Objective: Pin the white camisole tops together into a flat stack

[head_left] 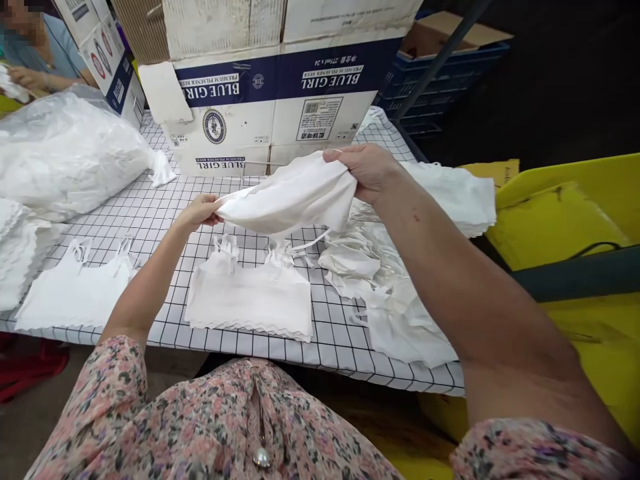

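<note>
A white camisole top [295, 193] is stretched in the air between my two hands, with a thin strap dangling from its lower edge. My left hand [200, 211] pinches its left end, fingers closed. At the other end, my right hand [367, 172] grips the fabric between thumb and fingers. Below it lies a neat stack of white camisole tops [250, 293] with straps pointing away from me. To the right is a loose heap of crumpled white tops [395, 293]. Another flat white top [75, 287] lies left of my forearm.
A large upside-down printed carton [260, 127] stands at the back of the checked tablecloth [165, 327]. A plastic bag of white garments [65, 153] sits at left, near another person [50, 53]. Blue crates [415, 80] and a yellow chair [575, 207] are at right.
</note>
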Demonstrator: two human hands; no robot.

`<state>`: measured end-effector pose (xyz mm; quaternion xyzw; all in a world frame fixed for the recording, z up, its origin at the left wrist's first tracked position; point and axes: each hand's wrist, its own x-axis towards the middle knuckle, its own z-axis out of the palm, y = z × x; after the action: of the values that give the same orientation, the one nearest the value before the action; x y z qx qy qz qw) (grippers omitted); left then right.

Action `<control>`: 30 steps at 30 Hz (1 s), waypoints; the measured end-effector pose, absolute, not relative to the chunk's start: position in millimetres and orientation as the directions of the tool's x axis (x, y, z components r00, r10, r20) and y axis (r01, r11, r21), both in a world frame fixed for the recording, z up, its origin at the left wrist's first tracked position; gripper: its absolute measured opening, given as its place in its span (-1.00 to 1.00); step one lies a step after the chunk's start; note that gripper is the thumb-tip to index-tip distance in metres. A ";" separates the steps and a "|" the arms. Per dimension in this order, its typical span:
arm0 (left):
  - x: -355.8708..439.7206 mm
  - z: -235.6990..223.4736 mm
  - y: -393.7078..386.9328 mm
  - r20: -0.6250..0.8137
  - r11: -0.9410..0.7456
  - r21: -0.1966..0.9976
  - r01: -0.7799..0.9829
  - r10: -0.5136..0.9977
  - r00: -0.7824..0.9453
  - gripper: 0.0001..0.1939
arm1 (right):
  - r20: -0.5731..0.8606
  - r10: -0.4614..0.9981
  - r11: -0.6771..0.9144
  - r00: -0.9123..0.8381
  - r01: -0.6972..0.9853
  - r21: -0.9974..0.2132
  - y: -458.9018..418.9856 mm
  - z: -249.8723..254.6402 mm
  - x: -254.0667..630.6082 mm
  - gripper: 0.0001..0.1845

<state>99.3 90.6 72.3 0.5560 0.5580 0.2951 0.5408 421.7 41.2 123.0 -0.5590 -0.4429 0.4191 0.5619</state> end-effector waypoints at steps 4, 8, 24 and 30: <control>138.2 71.6 82.7 0.149 -0.199 0.963 0.181 0.955 0.257 -0.63 | -0.053 0.982 -0.049 0.183 -0.026 -0.998 41.4 121.7 392.7 -0.76; 180.0 80.6 80.2 0.331 -0.359 0.932 -0.059 0.769 0.547 -0.56 | 0.027 0.996 0.032 0.086 -0.057 -0.998 45.8 122.2 377.8 -0.91; 165.7 158.2 86.1 0.246 -0.279 0.957 -0.078 0.644 0.724 -0.44 | 0.293 0.950 0.311 -0.105 0.353 -0.882 19.3 180.8 420.3 -0.70; 140.7 195.5 82.0 0.218 -0.311 0.950 0.044 0.754 0.619 -0.57 | 0.078 0.984 0.101 -0.162 0.139 -0.985 -3.6 217.8 416.7 -0.55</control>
<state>140.7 82.0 195.5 0.7340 0.2719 0.3413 0.5204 416.7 -3.6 217.8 -0.4715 -0.5950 0.4765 0.4434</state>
